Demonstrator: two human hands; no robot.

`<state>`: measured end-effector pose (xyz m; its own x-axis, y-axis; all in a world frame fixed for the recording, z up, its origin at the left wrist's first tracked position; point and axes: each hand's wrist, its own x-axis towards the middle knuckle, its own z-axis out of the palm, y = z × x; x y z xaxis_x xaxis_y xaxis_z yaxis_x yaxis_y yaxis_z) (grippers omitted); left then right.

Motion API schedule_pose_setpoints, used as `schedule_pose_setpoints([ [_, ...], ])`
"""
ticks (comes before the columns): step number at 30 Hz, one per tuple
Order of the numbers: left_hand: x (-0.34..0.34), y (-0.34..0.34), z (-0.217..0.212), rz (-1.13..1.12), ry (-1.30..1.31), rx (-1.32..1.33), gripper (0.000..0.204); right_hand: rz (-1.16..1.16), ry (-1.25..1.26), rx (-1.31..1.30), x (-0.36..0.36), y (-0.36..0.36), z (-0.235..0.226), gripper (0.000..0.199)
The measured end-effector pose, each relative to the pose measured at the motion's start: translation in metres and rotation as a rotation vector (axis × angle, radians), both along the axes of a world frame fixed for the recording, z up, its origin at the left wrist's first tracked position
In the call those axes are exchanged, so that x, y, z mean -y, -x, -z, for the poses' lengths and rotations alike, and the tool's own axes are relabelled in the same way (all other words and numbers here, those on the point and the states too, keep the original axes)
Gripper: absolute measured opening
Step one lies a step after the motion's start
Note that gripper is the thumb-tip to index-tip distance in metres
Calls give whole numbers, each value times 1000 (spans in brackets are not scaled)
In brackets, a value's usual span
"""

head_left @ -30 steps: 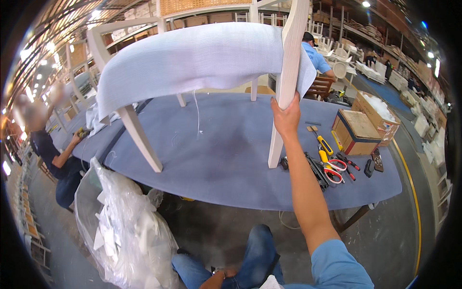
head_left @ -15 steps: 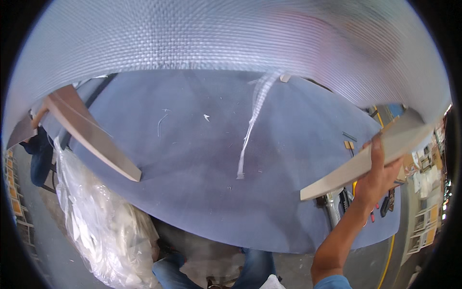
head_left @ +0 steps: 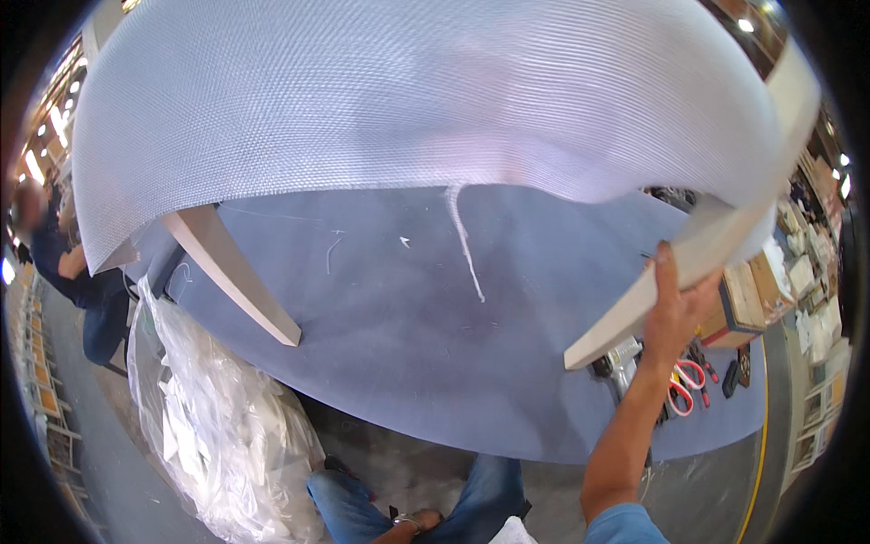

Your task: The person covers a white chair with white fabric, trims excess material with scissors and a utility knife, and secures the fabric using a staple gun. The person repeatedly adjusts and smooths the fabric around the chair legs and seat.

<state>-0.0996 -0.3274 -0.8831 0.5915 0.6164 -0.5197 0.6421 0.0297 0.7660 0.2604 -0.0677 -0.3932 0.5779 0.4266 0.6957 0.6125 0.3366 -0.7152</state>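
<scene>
A piece of furniture that looks like a chair frame stands before me, covered with pale grey woven fabric [head_left: 362, 100]. Its left wooden leg [head_left: 237, 276] reaches down to the blue-grey covered tabletop [head_left: 399, 363]. My right hand [head_left: 678, 304] is closed around the right wooden leg [head_left: 625, 317], thumb up along the side facing me. From the fabric's lower edge hangs a frayed white strip [head_left: 467, 245]. Down by my lap is my left hand [head_left: 426, 519], with a band at its wrist; its fingers are too small and shaded to make out.
Red-handled scissors [head_left: 686, 388], a metal air tool [head_left: 622, 361] and several hand tools lie at the table's right. Clear plastic wrapping [head_left: 236, 435] bulges at the left edge. Cardboard boxes [head_left: 739, 308] sit beyond the right side. Another person [head_left: 68, 263] is at far left.
The fabric-covered piece now shows more of its upper surface, and its hanging strip is seen further left. My left hand has come into view by my lap. The right hand keeps its hold.
</scene>
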Motion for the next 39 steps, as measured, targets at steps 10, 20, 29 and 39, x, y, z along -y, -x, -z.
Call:
schedule_pose_setpoints([
  [10, -11, 6, -46, 88, -14, -169, 43, 22, -222, 304, -12, -8, 9, 49],
  [20, 87, -69, 33, 238, 267, -214, 43, 496, -221, 1107, -44, -81, 54, 42],
  [29, -48, -108, 21, 464, 239, -225, 50, -141, -187, 79, -2, -20, 13, 61],
  [39, -119, -134, -70, 217, 181, 94, 58, -175, -118, 20, -5, -11, 9, 69],
])
